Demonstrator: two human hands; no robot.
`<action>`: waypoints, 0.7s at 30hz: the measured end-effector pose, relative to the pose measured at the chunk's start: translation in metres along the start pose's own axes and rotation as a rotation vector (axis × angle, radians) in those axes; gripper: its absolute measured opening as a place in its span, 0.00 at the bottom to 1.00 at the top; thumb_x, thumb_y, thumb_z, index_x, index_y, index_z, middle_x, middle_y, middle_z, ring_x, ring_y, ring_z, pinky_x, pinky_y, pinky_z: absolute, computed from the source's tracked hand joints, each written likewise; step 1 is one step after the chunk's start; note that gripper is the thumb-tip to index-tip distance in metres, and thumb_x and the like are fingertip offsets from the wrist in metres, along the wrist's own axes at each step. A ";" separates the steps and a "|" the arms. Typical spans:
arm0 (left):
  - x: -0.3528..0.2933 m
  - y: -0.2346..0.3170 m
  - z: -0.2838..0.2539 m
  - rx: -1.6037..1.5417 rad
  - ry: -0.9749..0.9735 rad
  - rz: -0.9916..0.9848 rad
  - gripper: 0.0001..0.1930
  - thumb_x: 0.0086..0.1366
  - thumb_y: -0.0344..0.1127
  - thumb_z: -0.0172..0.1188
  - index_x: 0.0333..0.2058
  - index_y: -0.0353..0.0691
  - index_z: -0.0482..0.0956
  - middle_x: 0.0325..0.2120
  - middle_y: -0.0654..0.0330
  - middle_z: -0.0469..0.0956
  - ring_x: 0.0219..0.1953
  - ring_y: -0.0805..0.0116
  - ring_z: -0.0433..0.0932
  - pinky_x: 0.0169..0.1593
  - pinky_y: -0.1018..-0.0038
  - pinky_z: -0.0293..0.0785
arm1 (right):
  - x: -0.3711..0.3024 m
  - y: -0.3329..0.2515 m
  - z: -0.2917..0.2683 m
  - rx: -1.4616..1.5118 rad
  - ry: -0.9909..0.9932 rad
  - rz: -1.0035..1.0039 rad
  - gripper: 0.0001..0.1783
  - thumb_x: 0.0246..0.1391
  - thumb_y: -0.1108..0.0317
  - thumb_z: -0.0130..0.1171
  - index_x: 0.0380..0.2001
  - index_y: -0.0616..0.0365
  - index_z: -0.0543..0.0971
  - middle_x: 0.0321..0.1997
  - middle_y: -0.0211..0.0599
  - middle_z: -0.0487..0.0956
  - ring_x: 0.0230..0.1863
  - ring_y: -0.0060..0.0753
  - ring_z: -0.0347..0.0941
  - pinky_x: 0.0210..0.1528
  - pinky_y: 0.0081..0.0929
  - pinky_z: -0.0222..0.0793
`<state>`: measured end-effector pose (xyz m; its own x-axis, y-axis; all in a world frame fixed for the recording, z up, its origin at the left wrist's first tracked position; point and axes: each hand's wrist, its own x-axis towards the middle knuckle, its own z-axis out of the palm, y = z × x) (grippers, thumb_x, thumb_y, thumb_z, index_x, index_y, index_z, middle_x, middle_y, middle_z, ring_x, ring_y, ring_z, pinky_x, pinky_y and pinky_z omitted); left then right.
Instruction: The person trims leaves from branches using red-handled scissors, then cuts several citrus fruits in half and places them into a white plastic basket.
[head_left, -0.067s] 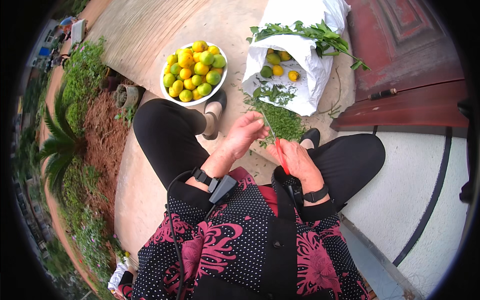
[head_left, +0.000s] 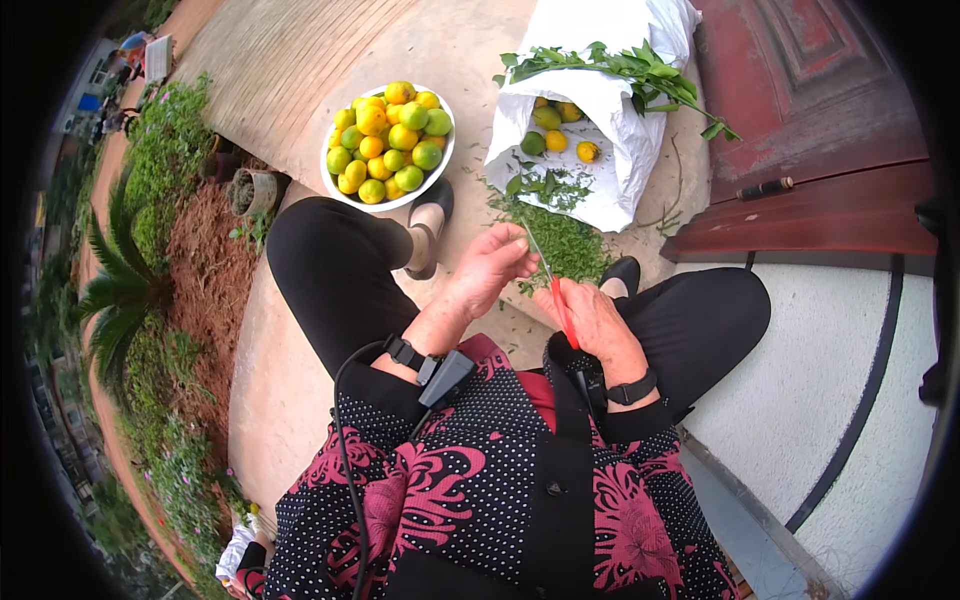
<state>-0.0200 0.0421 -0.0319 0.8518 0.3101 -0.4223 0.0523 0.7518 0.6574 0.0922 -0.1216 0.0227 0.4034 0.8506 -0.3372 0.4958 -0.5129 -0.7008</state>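
My right hand (head_left: 593, 318) is closed round the red handles of a pair of scissors (head_left: 563, 318). Their thin metal blades point up and away, toward the fingers of my left hand (head_left: 490, 265). Those fingers are pinched together beside the blades; what is between them, if anything, is too small to make out. Below both hands, cut green leaf bits (head_left: 560, 238) lie heaped on the concrete between my feet. Just beyond the heap, a white woven sack (head_left: 625, 195) lies with its mouth toward me, several green and orange citrus fruits (head_left: 555, 141) inside.
Beyond my left knee stands a white bowl (head_left: 328, 170) piled with green and orange citrus. A leafy branch (head_left: 640, 72) lies across the sack. A dark red door (head_left: 800, 90) is at right; a planted bed (head_left: 205, 330) with a flowerpot (head_left: 258, 192) runs along the left.
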 end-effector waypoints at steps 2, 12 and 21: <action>0.000 -0.001 0.001 0.006 0.017 -0.011 0.07 0.71 0.34 0.55 0.45 0.43 0.74 0.33 0.61 0.81 0.34 0.71 0.79 0.41 0.75 0.74 | 0.000 0.001 0.001 0.018 0.007 -0.024 0.28 0.61 0.45 0.56 0.26 0.64 0.75 0.28 0.60 0.78 0.36 0.66 0.75 0.36 0.52 0.69; 0.002 -0.005 0.001 0.044 0.114 -0.056 0.05 0.71 0.33 0.54 0.43 0.43 0.74 0.32 0.62 0.80 0.33 0.73 0.79 0.40 0.76 0.75 | 0.003 0.005 0.006 0.103 -0.062 0.016 0.28 0.63 0.45 0.53 0.29 0.65 0.76 0.26 0.59 0.77 0.33 0.64 0.75 0.35 0.48 0.68; 0.002 -0.003 0.005 0.060 0.155 -0.012 0.05 0.71 0.36 0.54 0.41 0.44 0.73 0.30 0.66 0.79 0.29 0.77 0.76 0.35 0.80 0.70 | 0.004 0.004 0.010 0.098 -0.123 0.065 0.25 0.63 0.45 0.52 0.33 0.61 0.74 0.26 0.47 0.77 0.31 0.51 0.76 0.34 0.41 0.69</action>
<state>-0.0157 0.0381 -0.0319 0.7605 0.3906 -0.5187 0.0970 0.7215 0.6855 0.0875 -0.1192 0.0126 0.3316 0.8270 -0.4540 0.3916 -0.5585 -0.7313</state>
